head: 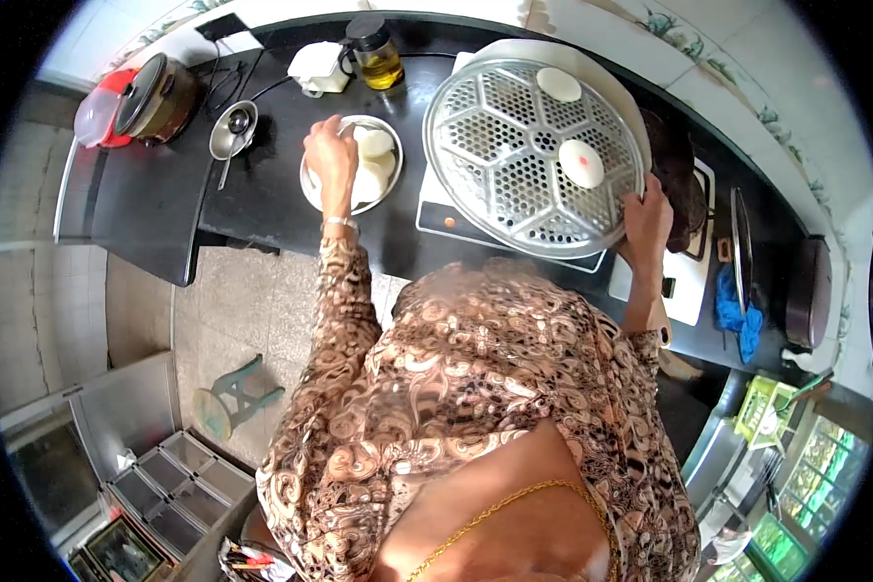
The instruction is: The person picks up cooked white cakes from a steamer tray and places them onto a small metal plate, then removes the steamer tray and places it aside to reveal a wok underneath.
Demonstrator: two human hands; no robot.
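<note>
My right hand (649,217) grips the right rim of a round perforated metal steamer tray (544,141). The tray is held over a white-topped cooker. On it lie two flat white rounds of dough or cake: a plain one (559,85) near the far rim and one with a red mark (581,164) right of the middle. Over the left side of a metal plate (399,154) is my left hand (332,161), fingers bent down. Several similar white rounds (376,145) lie overlapping on that plate. The fingertips are partly hidden, so a hold on one cannot be told.
Behind the plate stand a glass oil jug (380,65) and a white container (321,68). Left of it, a small metal bowl (233,131) holds a ladle. A lidded pot (153,98) sits further left. A blue cloth (738,313) and a green stool (229,404) are also in view.
</note>
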